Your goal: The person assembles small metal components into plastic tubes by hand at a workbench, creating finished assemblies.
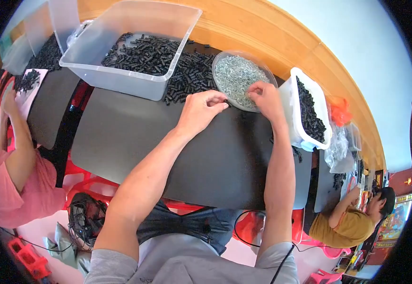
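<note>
My left hand (200, 110) is closed in a pinch, with a small black plastic piece (227, 102) between thumb and fingertips. It hovers over the dark table (206, 156), just left of a round clear tub (214, 80). Small, shiny, silvery-clear pieces (238, 72) fill that tub. At its right side my right hand (267, 100) reaches in over them, thumb and fingers brought together. Whatever its fingertips hold is too small to make out. Behind my left hand lies a loose heap of short black tubular pieces (192, 71).
A large clear bin (116, 81) partly filled with black pieces stands at the back left. On the right is a white bin (297, 106) of black pieces, with plastic bags (339, 146) beyond. One person in pink (21, 184) sits left, another in mustard (343, 227) right.
</note>
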A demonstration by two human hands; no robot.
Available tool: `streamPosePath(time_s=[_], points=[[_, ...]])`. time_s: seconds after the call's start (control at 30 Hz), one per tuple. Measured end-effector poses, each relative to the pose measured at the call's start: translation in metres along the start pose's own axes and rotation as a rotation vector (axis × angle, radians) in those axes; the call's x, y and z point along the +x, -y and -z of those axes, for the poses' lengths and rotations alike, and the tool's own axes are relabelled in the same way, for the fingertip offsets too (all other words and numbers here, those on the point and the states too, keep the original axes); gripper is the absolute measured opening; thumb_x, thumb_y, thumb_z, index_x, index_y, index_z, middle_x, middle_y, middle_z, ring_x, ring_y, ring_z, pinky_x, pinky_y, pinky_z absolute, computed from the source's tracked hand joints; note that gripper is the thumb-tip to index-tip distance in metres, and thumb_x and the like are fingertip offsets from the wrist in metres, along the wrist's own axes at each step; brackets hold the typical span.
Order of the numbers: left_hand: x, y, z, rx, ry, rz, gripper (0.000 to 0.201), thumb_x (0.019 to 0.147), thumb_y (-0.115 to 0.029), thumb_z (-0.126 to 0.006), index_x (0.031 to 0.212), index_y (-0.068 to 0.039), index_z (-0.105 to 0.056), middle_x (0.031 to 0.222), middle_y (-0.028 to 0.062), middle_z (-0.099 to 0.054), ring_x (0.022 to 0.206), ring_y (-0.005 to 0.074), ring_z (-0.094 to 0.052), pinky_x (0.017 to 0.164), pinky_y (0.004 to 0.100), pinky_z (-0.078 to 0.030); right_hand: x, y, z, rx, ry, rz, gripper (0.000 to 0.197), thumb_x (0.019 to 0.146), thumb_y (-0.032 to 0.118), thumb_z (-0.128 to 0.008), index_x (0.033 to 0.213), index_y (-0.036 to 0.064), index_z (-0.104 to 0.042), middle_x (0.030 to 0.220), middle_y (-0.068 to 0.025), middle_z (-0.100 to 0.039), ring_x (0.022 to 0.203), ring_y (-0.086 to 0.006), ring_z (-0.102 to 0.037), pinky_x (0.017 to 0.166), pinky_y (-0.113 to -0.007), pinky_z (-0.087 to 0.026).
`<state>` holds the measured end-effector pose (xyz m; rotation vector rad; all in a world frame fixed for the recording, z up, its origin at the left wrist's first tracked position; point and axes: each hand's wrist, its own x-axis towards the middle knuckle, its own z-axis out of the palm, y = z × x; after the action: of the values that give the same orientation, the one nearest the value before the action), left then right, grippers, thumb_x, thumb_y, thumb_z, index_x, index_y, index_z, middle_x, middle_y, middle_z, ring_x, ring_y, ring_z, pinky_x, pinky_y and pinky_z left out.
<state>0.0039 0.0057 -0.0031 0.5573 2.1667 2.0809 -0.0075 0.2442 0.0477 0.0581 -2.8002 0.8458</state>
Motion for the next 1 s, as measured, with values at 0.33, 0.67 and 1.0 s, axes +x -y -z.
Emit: streamPosePath(time_s=[0.33, 0.67, 1.0], points=[[0.001, 0.002, 0.001, 0.055, 0.009, 0.016, 0.023, 0.087, -0.010, -0.076, 0.107, 0.000, -0.072, 0.092, 0.0058, -0.074, 0.078, 0.0090, -0.066, 0.072, 0.0254, -0.054, 0.001, 0.009, -0.008, -0.050, -0.007, -0.031, 0.016, 0.080, 0.014, -0.073, 0.093, 0.0051, -0.076, 0.088, -0.0151, -0.075, 0.085, -0.0277, -0.074, 0.076, -0.038, -0.056], [0.000, -0.001, 0.001, 0.046, 0.011, 0.046, 0.022, 0.087, -0.009, -0.076, 0.107, 0.000, -0.072, 0.094, 0.0056, -0.074, 0.080, 0.0091, -0.066, 0.073, 0.0252, -0.054, 0.005, 0.003, 0.000, 0.229, 0.033, -0.125, 0.018, 0.082, 0.013, -0.071, 0.095, 0.0024, -0.077, 0.081, -0.0113, -0.075, 0.069, -0.0175, -0.070, 0.067, -0.032, -0.055], [0.001, 0.006, 0.002, -0.024, -0.016, 0.019, 0.024, 0.084, -0.011, -0.076, 0.105, 0.001, -0.073, 0.091, 0.0104, -0.076, 0.079, 0.0120, -0.070, 0.075, 0.0292, -0.056, -0.007, 0.054, 0.016, 0.515, 0.295, -0.077, 0.013, 0.086, 0.003, -0.069, 0.098, -0.0015, -0.073, 0.078, -0.0025, -0.070, 0.060, -0.0073, -0.059, 0.057, -0.023, -0.047]])
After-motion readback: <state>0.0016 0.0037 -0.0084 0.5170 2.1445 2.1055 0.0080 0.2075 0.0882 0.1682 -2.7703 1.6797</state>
